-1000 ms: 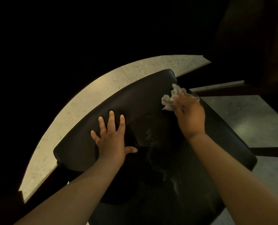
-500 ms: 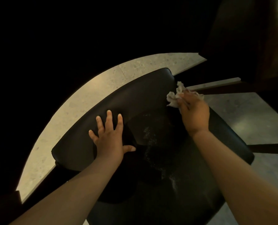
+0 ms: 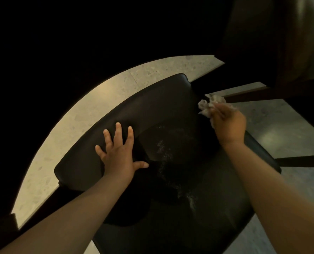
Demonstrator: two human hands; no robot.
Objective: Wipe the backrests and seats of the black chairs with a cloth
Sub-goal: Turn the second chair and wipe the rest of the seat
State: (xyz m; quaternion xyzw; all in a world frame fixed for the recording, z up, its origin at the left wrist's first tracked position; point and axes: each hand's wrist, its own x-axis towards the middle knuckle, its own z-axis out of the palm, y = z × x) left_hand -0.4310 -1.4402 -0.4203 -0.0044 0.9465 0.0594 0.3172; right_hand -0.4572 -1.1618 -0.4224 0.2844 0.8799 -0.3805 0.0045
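Observation:
A black padded chair [image 3: 198,208] fills the middle of the head view, its curved backrest [image 3: 148,107] arching from lower left to upper right. Pale dust specks lie on the seat's centre. My left hand [image 3: 118,154] rests flat on the backrest's inner face, fingers spread. My right hand [image 3: 227,121] grips a crumpled white cloth [image 3: 207,106] and holds it at the right end of the backrest, by the seat's far right edge.
Pale speckled floor [image 3: 97,99] shows behind the backrest and grey floor [image 3: 280,129] to the right. Dark furniture [image 3: 273,43] stands at the upper right, with dark wooden rails [image 3: 247,95] just past the cloth. The left and top of the view are black.
My right hand has carried the cloth to the right along the backrest, out to its right end. My left hand has stayed pressed on the backrest.

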